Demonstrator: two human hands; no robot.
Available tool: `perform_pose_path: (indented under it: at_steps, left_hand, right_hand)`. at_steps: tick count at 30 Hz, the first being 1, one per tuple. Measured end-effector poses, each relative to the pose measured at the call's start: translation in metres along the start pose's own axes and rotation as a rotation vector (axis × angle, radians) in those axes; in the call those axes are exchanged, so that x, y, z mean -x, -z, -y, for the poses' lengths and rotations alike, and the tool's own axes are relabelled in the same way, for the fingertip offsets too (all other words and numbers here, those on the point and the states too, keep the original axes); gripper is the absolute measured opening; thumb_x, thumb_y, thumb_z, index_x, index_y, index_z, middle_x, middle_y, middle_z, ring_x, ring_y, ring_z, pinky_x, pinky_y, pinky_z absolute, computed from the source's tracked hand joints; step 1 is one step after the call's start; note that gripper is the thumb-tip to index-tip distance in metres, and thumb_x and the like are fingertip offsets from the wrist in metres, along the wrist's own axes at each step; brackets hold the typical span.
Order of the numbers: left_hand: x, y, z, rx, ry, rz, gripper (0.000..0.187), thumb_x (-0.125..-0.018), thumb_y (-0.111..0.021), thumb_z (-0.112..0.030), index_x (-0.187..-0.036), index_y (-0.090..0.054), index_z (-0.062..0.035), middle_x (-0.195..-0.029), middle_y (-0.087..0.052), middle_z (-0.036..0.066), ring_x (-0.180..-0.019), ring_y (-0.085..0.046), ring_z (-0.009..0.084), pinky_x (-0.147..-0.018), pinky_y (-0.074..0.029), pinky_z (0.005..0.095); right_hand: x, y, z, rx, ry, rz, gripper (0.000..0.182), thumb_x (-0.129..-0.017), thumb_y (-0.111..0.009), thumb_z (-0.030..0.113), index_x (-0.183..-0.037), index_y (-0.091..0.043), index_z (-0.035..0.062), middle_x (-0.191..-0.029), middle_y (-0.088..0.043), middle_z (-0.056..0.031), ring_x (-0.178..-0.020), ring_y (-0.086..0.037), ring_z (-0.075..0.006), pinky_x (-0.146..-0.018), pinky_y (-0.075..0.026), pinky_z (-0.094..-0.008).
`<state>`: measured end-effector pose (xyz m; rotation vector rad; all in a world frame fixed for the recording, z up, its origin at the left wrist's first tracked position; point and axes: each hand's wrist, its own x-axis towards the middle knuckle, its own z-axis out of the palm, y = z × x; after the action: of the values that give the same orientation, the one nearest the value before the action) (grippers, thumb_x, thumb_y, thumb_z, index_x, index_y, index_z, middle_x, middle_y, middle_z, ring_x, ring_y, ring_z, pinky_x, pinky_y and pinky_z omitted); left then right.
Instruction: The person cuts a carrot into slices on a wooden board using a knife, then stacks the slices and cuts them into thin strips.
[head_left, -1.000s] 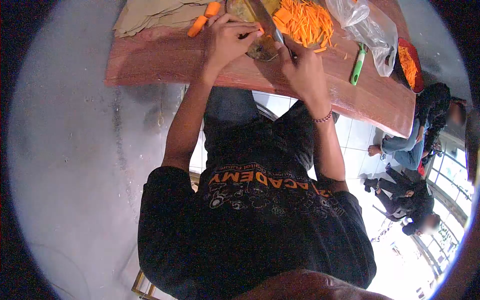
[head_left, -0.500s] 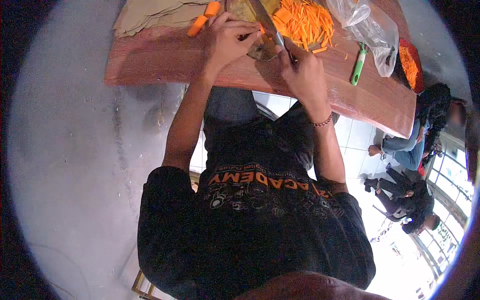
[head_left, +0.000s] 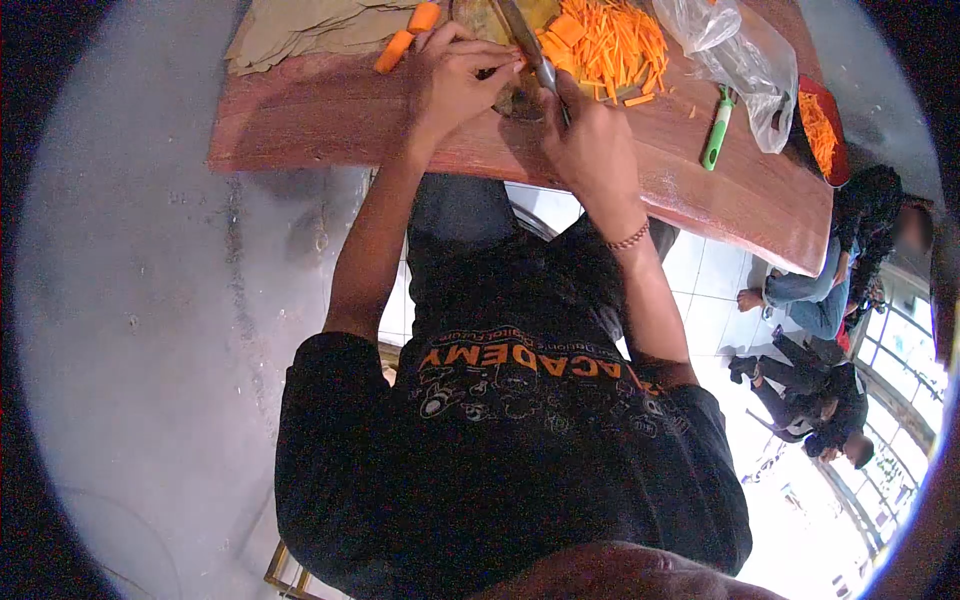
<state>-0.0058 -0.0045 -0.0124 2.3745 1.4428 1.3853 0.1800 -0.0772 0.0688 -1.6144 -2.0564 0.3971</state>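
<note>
My right hand (head_left: 592, 140) is closed round the handle of a knife (head_left: 524, 38), whose blade points toward the top edge of the view. Just left of the blade, my left hand (head_left: 460, 80) has its fingertips pinched on a small piece of carrot, mostly hidden by the fingers. Both hands are over a worn cutting board (head_left: 480, 18). A pile of carrot sticks (head_left: 622, 50) lies right of the knife, with thicker carrot slices (head_left: 562, 32) at its near side. Two carrot chunks (head_left: 394, 52) rest beyond my left hand's knuckles.
Brown paper (head_left: 300, 35) covers the wooden table's (head_left: 300, 120) far left. To the right are a green-and-white peeler (head_left: 717, 130), a clear plastic bag (head_left: 735, 60) and a red tray (head_left: 838, 165) of carrot shreds. Two people (head_left: 835, 400) sit farther right.
My right hand and the knife have shifted slightly left, closer to my left hand's fingertips. My left hand has hardly moved. One seated person in the background has leaned a little.
</note>
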Motion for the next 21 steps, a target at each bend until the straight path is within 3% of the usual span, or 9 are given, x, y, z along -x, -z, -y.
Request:
perform_pose_path:
  at_steps: [4,6,7,10,12,21]
  left_hand:
    - [0.001,0.002,-0.004,0.043,0.053,0.014,0.016,-0.078,-0.08,-0.032,-0.087,-0.081,-0.0189,-0.088,-0.076,-0.007,-0.084,-0.061,0.0144,-0.086,-0.044,0.0341]
    - [-0.001,0.004,-0.003,-0.053,-0.019,0.018,0.015,-0.078,-0.08,-0.031,-0.087,-0.081,-0.0195,-0.089,-0.076,-0.008,-0.084,-0.061,0.0144,-0.086,-0.044,0.0337]
    - [-0.002,0.004,-0.004,-0.054,-0.021,0.016,0.015,-0.078,-0.08,-0.031,-0.087,-0.081,-0.0195,-0.089,-0.076,-0.008,-0.084,-0.061,0.0144,-0.086,-0.044,0.0337]
    - [0.0,0.005,-0.005,-0.075,-0.049,-0.013,0.014,-0.077,-0.08,-0.03,-0.086,-0.081,-0.0199,-0.09,-0.076,-0.008,-0.083,-0.061,0.0144,-0.086,-0.044,0.0337]
    - [0.001,0.003,-0.004,-0.035,-0.02,-0.012,0.013,-0.077,-0.08,-0.03,-0.086,-0.082,-0.0206,-0.092,-0.076,-0.009,-0.084,-0.061,0.0143,-0.086,-0.045,0.0335]
    - [0.0,0.006,-0.009,-0.042,0.005,0.024,0.016,-0.079,-0.08,-0.026,-0.092,-0.081,-0.0159,-0.092,-0.077,-0.003,-0.084,-0.064,0.0145,-0.086,-0.048,0.0306]
  right_hand:
    - [-0.021,-0.008,-0.002,-0.018,-0.03,0.018,0.025,-0.096,-0.058,0.023,-0.109,-0.067,0.004,-0.075,-0.063,-0.0287,-0.075,-0.064,-0.0471,-0.065,-0.052,-0.0538]
    - [-0.032,-0.013,-0.01,-0.027,0.097,-0.058,0.032,-0.096,-0.055,0.029,-0.093,-0.066,-0.001,-0.07,-0.064,-0.0285,-0.068,-0.066,-0.0463,-0.062,-0.054,-0.055]
    - [-0.033,-0.012,-0.013,-0.027,0.099,-0.061,0.032,-0.096,-0.055,0.029,-0.093,-0.066,-0.001,-0.07,-0.064,-0.0285,-0.068,-0.066,-0.0463,-0.062,-0.054,-0.055]
    - [-0.029,-0.004,-0.015,-0.072,0.057,-0.084,0.031,-0.096,-0.055,0.028,-0.096,-0.067,-0.0001,-0.07,-0.064,-0.0283,-0.069,-0.066,-0.0461,-0.062,-0.054,-0.0549]
    - [-0.02,0.007,-0.014,-0.101,-0.019,-0.036,0.031,-0.097,-0.06,0.029,-0.113,-0.068,0.0042,-0.081,-0.066,-0.0277,-0.081,-0.065,-0.0464,-0.067,-0.052,-0.0487]
    - [0.0,0.016,0.002,-0.134,-0.115,0.035,0.031,-0.096,-0.061,0.03,-0.113,-0.069,0.0048,-0.08,-0.065,-0.0288,-0.082,-0.064,-0.0474,-0.065,-0.051,-0.0496]
